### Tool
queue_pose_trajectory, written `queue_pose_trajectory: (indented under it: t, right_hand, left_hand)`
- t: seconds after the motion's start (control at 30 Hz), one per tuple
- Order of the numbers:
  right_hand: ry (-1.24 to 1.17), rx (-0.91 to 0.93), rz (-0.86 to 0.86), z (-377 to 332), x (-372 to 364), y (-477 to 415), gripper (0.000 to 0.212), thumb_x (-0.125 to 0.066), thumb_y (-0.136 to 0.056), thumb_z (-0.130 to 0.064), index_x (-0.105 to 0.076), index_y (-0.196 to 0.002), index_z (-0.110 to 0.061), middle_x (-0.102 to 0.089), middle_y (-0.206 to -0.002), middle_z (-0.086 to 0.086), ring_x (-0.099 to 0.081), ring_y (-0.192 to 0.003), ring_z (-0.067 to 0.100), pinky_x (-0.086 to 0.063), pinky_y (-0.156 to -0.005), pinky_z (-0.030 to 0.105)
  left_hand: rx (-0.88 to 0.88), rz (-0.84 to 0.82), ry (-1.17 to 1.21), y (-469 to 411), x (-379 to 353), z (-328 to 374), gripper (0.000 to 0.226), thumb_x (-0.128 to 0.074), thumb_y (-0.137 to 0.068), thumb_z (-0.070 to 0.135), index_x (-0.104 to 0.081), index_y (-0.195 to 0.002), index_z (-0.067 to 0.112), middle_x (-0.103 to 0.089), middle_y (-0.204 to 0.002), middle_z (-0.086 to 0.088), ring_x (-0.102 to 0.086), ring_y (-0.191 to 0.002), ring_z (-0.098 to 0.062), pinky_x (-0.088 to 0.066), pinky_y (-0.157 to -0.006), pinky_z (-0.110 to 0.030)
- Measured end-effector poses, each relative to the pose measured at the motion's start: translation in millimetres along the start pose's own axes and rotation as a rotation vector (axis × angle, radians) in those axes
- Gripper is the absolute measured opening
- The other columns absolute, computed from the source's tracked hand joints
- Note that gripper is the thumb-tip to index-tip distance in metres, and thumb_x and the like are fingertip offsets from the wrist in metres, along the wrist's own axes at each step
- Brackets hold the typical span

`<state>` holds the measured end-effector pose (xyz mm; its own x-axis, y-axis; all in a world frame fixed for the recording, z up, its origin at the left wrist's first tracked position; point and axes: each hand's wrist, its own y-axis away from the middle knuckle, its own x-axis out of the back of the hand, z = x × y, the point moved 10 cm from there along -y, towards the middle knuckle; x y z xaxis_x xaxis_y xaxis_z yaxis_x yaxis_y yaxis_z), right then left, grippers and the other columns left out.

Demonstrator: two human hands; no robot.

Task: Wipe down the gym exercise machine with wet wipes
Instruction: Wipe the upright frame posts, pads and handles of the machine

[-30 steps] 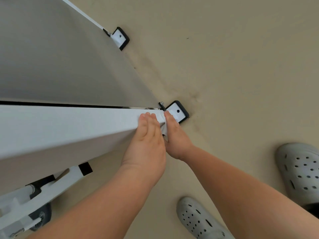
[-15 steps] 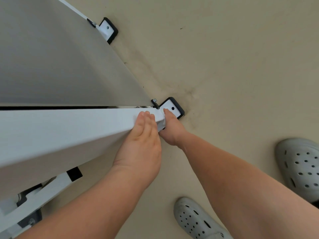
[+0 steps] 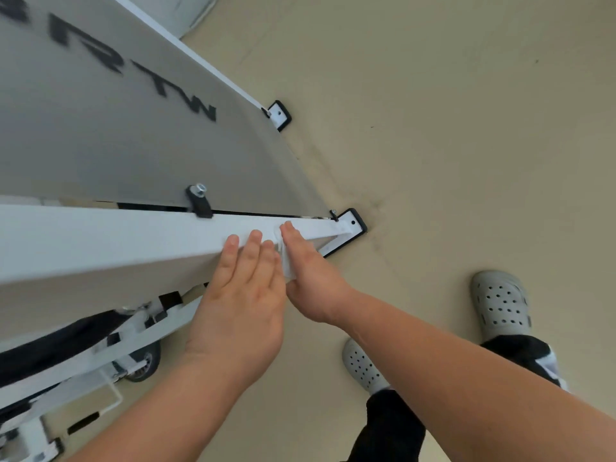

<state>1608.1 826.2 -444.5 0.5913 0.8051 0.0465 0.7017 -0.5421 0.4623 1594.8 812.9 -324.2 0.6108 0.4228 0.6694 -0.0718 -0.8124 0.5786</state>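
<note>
On a beige floor (image 3: pixel 466 128), a grey panel (image 3: pixel 133 145) with black lettering is standing behind the gym machine's white beam (image 3: pixel 100 241). The left hand (image 3: pixel 240 301) is lying flat on the beam, fingers straight, holding nothing. Just beside it, the right hand (image 3: pixel 313 278) is pressing a crumpled white wipe (image 3: pixel 286 261) against the beam with straight fingers, its thumb hidden.
</note>
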Motion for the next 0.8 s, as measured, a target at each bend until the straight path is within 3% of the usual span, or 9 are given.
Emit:
queue_pose_trajectory:
  t: [0.03,0.1,0.23,0.43,0.57,0.7,0.8]
  right_hand:
    - [0.014,0.022,-0.008,-29,3,15,0.092,-0.047,-0.092,0.006,0.005,-0.164,-0.02,-0.002,-0.173,-0.004,-0.01,-0.158,0.016,-0.02,-0.127,0.038]
    - [0.029,0.065,-0.025,-83,6,45,0.094,-0.046,-0.09,0.007,0.006,-0.164,-0.019,-0.003,-0.173,-0.001,-0.014,-0.157,0.019,-0.023,-0.125,0.04]
    - [0.03,0.122,-0.042,-179,9,99,0.093,-0.046,-0.094,0.005,0.01,-0.163,-0.019,0.011,-0.172,-0.005,0.006,-0.158,0.009,-0.009,-0.128,0.034]
    - [0.04,0.196,-0.026,-293,17,155,0.086,-0.05,-0.1,-0.006,0.005,-0.164,-0.019,0.008,-0.172,-0.006,0.004,-0.158,0.009,-0.006,-0.127,0.026]
    - [0.053,0.269,0.04,-365,33,177,0.076,-0.054,-0.104,-0.027,-0.01,-0.165,-0.02,-0.012,-0.172,-0.005,-0.015,-0.157,0.013,-0.022,-0.126,0.033]
    - [0.105,0.36,0.144,-429,47,203,0.056,-0.044,-0.107,-0.018,-0.03,-0.161,-0.024,-0.042,-0.161,-0.005,-0.047,-0.141,0.017,-0.038,-0.114,0.03]
    - [0.113,0.443,0.151,-472,59,228,0.044,-0.04,-0.106,-0.012,-0.05,-0.147,-0.025,-0.07,-0.114,-0.006,-0.064,-0.096,0.016,-0.051,-0.088,0.026]
  left_hand:
    - [0.046,0.038,0.088,19,20,-18,0.067,-0.021,-0.083,0.012,-0.05,-0.138,-0.015,-0.049,-0.144,-0.032,-0.035,-0.144,-0.048,0.002,-0.124,-0.054]
    - [0.114,0.134,0.183,57,65,-47,0.062,-0.031,-0.081,0.011,-0.058,-0.132,-0.012,-0.058,-0.138,-0.028,-0.043,-0.14,-0.045,-0.005,-0.125,-0.052]
    - [0.25,0.274,0.251,128,142,-95,0.062,-0.048,-0.076,0.005,-0.056,-0.135,-0.009,-0.051,-0.147,-0.023,-0.037,-0.144,-0.042,-0.005,-0.125,-0.054]
    - [0.414,0.318,0.222,207,210,-149,0.065,-0.05,-0.076,0.009,-0.053,-0.14,-0.005,-0.043,-0.155,-0.018,-0.027,-0.15,-0.038,-0.003,-0.124,-0.058]
    - [0.509,0.351,0.236,246,254,-176,0.065,-0.036,-0.082,0.015,-0.051,-0.143,-0.003,-0.041,-0.157,-0.016,-0.025,-0.151,-0.036,-0.004,-0.123,-0.057]
    - [0.633,0.402,0.254,287,300,-203,0.067,-0.036,-0.081,0.02,-0.052,-0.144,0.0,-0.041,-0.158,-0.015,-0.027,-0.151,-0.035,-0.011,-0.121,-0.058]
    - [0.74,0.48,0.271,320,335,-223,0.067,-0.042,-0.082,0.02,-0.049,-0.146,0.002,-0.037,-0.16,-0.013,-0.024,-0.152,-0.033,-0.009,-0.123,-0.056]
